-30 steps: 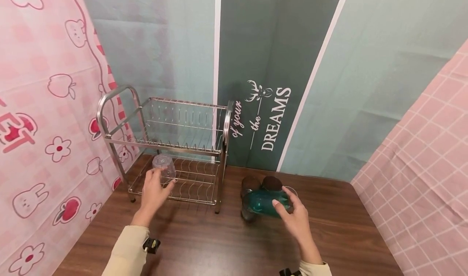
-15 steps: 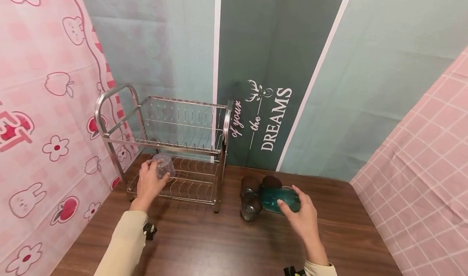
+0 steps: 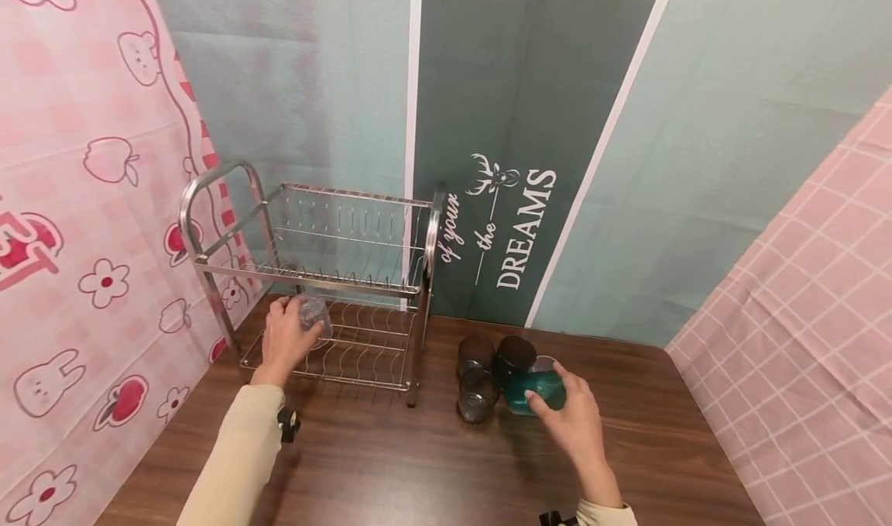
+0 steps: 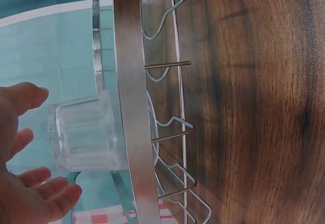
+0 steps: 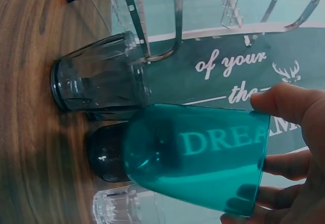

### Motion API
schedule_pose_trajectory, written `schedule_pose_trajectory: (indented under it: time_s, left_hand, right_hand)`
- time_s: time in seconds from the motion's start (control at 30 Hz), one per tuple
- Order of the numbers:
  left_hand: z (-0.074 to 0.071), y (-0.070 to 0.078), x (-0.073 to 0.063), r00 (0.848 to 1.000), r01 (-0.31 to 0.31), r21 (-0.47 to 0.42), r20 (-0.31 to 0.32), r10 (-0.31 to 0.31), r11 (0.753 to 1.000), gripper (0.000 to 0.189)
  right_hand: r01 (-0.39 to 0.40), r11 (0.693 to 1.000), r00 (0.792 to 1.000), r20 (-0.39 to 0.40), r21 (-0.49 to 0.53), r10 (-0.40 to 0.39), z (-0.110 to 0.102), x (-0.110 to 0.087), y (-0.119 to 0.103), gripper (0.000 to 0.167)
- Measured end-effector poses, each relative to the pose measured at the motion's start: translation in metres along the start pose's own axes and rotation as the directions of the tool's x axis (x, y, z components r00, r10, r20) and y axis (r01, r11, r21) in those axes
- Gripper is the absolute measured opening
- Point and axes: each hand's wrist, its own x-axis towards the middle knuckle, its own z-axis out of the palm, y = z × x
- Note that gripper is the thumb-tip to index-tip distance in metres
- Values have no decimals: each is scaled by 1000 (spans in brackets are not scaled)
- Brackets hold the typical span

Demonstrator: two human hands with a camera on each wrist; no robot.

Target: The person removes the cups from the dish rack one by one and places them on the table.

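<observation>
On the lower tier of the metal dish rack (image 3: 351,283) a clear glass (image 4: 84,132) stands upside down. My left hand (image 3: 287,340) is beside it, thumb and fingers spread; the left wrist view shows a gap between the fingertips and the glass. In my right hand (image 3: 574,417) is a teal tumbler (image 5: 198,158), gripped near its rim between thumb and fingers. Its base points down toward the table, overlapping the other glasses in the right wrist view. Beside it stand a grey glass (image 5: 99,76), two dark glasses, one of them round-based (image 5: 106,153), and a clear glass (image 5: 117,206).
The brown wooden table (image 3: 390,464) carries the rack on the left and the glasses right of centre. A green printed cloth (image 3: 516,84) hangs behind. Pink patterned cloths close off the left and right sides.
The teal tumbler has moved right and slightly down in my right hand, uncovering the grey glass. My left hand has shifted slightly left beside the clear glass, which stays on the rack.
</observation>
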Motion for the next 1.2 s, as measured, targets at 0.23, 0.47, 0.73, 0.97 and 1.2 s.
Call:
schedule_pose_trajectory:
  time_s: [0.23,0.47,0.73,0.97,1.2]
  left_hand:
    - [3,-1,5,1000,21,-4,23,-21,1000,55]
    - [7,-5,9,998,41,16,39,-42,999,53]
    - [7,-4,19,993,92,36,73,-94,995,56]
    - [9,-4,24,985,132,39,105,-136,990,58]
    - [11,-6,25,980,143,43,134,-147,989,60]
  right_hand:
    - [-8,998,1000,13,-61,9,12,-1,1,68]
    - [-30,994,997,63,-103,37,23,-2,2,69]
    - [-4,990,996,88,-141,17,32,4,3,71]
    - [13,983,995,97,-184,5,43,9,3,71]
    - [19,984,994,105,-176,0,49,13,0,70]
